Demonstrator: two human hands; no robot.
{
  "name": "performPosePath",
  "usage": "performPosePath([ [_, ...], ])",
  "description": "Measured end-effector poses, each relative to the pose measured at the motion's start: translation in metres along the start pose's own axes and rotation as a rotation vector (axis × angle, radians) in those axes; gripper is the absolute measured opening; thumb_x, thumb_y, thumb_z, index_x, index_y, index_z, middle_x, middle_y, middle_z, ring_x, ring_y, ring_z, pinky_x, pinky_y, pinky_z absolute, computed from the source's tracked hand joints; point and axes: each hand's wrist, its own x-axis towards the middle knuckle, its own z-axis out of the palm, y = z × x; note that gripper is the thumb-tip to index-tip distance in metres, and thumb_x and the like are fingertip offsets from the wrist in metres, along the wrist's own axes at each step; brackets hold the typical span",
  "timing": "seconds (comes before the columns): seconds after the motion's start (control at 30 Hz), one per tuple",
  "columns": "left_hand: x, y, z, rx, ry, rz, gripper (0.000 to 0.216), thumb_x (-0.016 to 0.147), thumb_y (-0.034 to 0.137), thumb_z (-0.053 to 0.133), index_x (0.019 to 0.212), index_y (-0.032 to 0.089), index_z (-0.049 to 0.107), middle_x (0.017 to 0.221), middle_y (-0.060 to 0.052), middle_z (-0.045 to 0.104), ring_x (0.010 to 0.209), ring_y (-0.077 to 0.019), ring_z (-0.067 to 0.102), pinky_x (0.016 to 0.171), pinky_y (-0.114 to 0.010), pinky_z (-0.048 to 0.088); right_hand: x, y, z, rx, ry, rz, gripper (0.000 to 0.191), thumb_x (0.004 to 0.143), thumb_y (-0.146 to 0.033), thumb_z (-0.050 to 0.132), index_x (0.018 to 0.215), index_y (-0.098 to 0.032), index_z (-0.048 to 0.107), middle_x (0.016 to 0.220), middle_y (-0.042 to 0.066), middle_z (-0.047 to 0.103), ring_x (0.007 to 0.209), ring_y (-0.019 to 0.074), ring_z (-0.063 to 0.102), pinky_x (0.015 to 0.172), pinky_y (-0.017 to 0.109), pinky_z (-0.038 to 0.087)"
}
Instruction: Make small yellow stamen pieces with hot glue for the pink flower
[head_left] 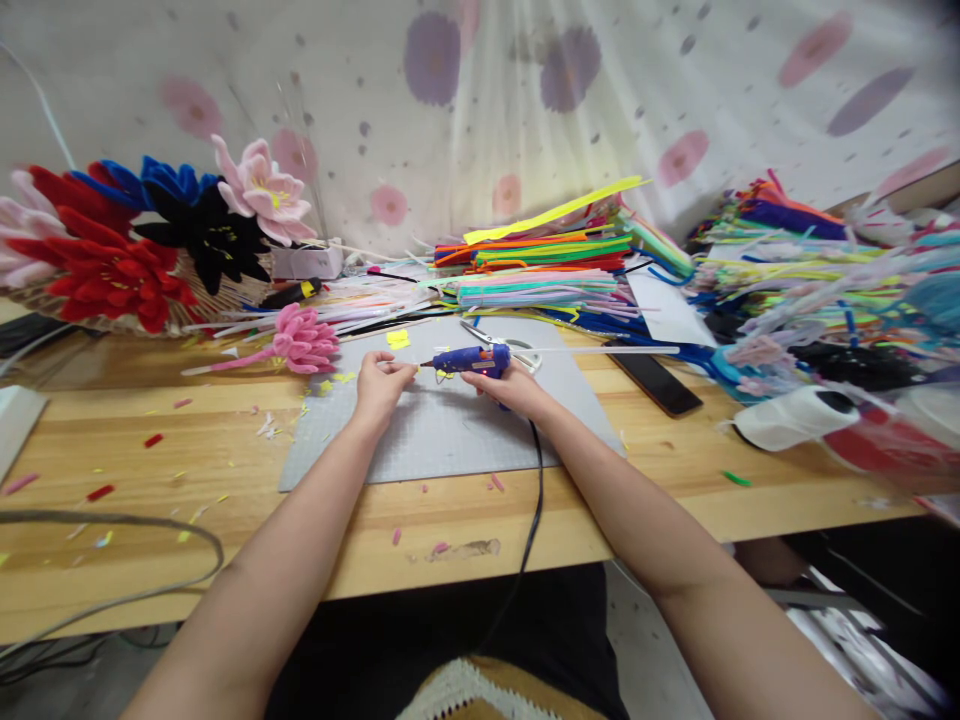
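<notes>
My right hand (511, 388) grips a blue hot glue gun (469, 361) by its handle, over the grey cutting mat (442, 440). A long clear glue stick (600, 350) pokes out of its back end, and a black cord hangs from the handle. The nozzle points left and meets the fingertips of my left hand (384, 384). Those fingers are pinched together on something tiny that I cannot make out. Behind the glue gun lie scissors (525, 355), partly hidden by it. Small yellow pieces (397, 339) are scattered on the mat.
A pink pipe-cleaner flower (304, 342) lies left of the mat, below a basket of finished flowers (120, 270). Bundles of coloured pipe cleaners (540, 255) are piled at the back. To the right are a phone (652, 380) and a white bottle (791, 418).
</notes>
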Motion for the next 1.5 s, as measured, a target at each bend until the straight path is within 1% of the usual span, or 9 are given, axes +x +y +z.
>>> performPosePath([
  [0.3, -0.002, 0.002, 0.001, 0.005, 0.005, 0.002, 0.042, 0.048, 0.018, 0.066, 0.08, 0.019, 0.039, 0.057, 0.006, 0.06, 0.049, -0.0111, 0.058, 0.057, -0.023, 0.041, 0.001, 0.001, 0.001, -0.019, -0.017, -0.016, 0.044, 0.069, -0.058, 0.058, 0.083, -0.018, 0.067, 0.055, 0.0, 0.059, 0.056, 0.0127, 0.054, 0.057, 0.024, 0.041],
  [0.6, 0.0, 0.0, 0.001, -0.01, 0.001, 0.008, 0.042, 0.048, 0.018, 0.066, 0.081, 0.019, 0.039, 0.058, 0.005, 0.06, 0.049, -0.0108, 0.058, 0.058, -0.024, 0.043, 0.001, 0.002, 0.001, -0.031, -0.013, -0.026, 0.044, 0.069, -0.058, 0.058, 0.081, -0.017, 0.067, 0.054, 0.0, 0.058, 0.056, 0.0131, 0.054, 0.058, 0.024, 0.041],
  [0.97, 0.0, 0.001, 0.0, -0.048, 0.0, -0.01, 0.042, 0.049, 0.02, 0.067, 0.08, 0.019, 0.039, 0.058, 0.006, 0.06, 0.047, -0.0101, 0.057, 0.058, -0.024, 0.045, 0.001, 0.005, 0.0, -0.058, -0.026, -0.043, 0.043, 0.069, -0.056, 0.058, 0.085, -0.018, 0.068, 0.06, 0.001, 0.061, 0.063, 0.0141, 0.056, 0.06, 0.024, 0.041],
  [1.1, 0.001, 0.001, 0.0, -0.073, -0.001, -0.014, 0.043, 0.048, 0.02, 0.068, 0.081, 0.019, 0.039, 0.059, 0.006, 0.061, 0.048, -0.0099, 0.057, 0.058, -0.024, 0.044, 0.0, 0.003, -0.001, -0.051, -0.044, -0.052, 0.042, 0.07, -0.055, 0.059, 0.086, -0.017, 0.068, 0.06, 0.0, 0.061, 0.061, 0.0135, 0.055, 0.059, 0.024, 0.04],
  [1.2, 0.001, 0.002, 0.0, -0.116, -0.009, -0.02, 0.044, 0.048, 0.02, 0.068, 0.08, 0.02, 0.039, 0.058, 0.006, 0.06, 0.048, -0.0097, 0.057, 0.058, -0.024, 0.045, -0.001, 0.0, -0.004, -0.042, -0.044, -0.035, 0.04, 0.069, -0.054, 0.06, 0.083, -0.018, 0.067, 0.058, 0.0, 0.06, 0.059, 0.0128, 0.054, 0.058, 0.023, 0.04],
  [1.37, 0.0, 0.006, -0.003, -0.237, -0.03, -0.05, 0.044, 0.048, 0.018, 0.069, 0.08, 0.02, 0.039, 0.06, 0.006, 0.058, 0.056, -0.0091, 0.058, 0.064, -0.024, 0.046, -0.003, -0.001, -0.014, 0.02, 0.021, 0.056, 0.039, 0.067, -0.056, 0.06, 0.069, -0.016, 0.063, 0.053, 0.0, 0.056, 0.05, 0.0101, 0.049, 0.051, 0.023, 0.038],
  [1.5, 0.002, 0.008, -0.007, -0.375, -0.041, -0.102, 0.041, 0.05, 0.015, 0.069, 0.079, 0.02, 0.04, 0.064, 0.003, 0.059, 0.063, -0.0091, 0.059, 0.066, -0.023, 0.047, -0.002, 0.008, -0.028, 0.134, 0.151, 0.11, 0.044, 0.067, -0.059, 0.059, 0.058, -0.015, 0.056, 0.044, -0.002, 0.047, 0.042, 0.0077, 0.041, 0.044, 0.023, 0.033],
])
